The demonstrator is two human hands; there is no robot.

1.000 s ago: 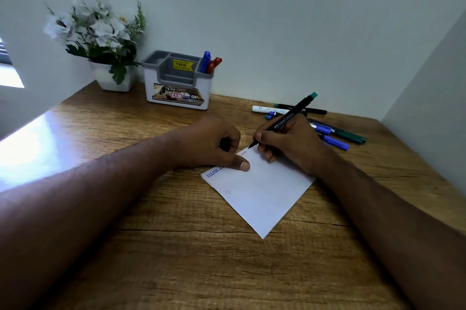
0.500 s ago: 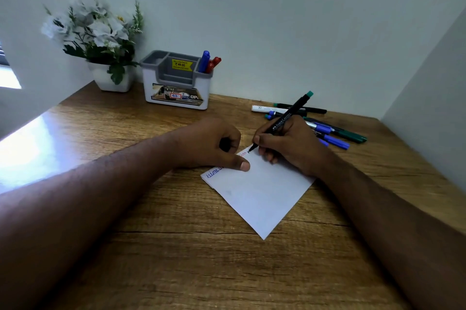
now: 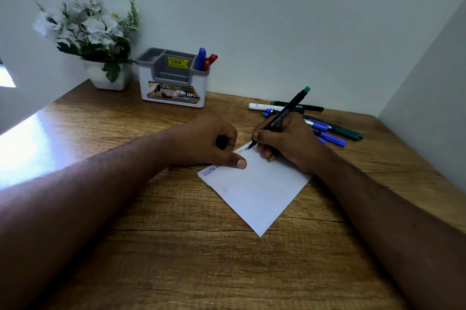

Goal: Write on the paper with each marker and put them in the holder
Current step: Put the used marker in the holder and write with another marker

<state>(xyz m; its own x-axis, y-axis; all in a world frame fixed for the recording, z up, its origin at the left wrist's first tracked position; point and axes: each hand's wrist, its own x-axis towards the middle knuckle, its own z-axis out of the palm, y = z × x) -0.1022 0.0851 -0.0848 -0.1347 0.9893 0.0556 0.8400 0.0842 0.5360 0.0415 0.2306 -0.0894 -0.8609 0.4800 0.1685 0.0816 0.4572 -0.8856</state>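
A: While your right hand (image 3: 290, 143) pinches the black marker (image 3: 282, 115) in a writing grip, its tip touches the top edge of the paper (image 3: 254, 191). Compared with a second ago, the tip sits further along the line; fresh dark strokes follow the red word.

B: Noted. Left hand (image 3: 209, 140)?

A: Your left hand is curled round a dark cap, I judge, with its thumb pressing the paper flat near the blue word. Position unchanged over the last second.

B: Meaning for the task?

A: Third colour is being logged on the paper. Blue and red words are visible, and a blue marker (image 3: 201, 57) and red marker (image 3: 210, 61) stand in the right compartment of the holder (image 3: 174, 90), at the back of the tabletop (image 3: 176, 259).

B: Remaining?

A: Several loose markers (image 3: 327, 130) lie just behind your right hand, unused by my judgement. Once this word is done, you cap the black marker and carry it to the holder. Exact count of the loose ones: cannot tell, they overlap.
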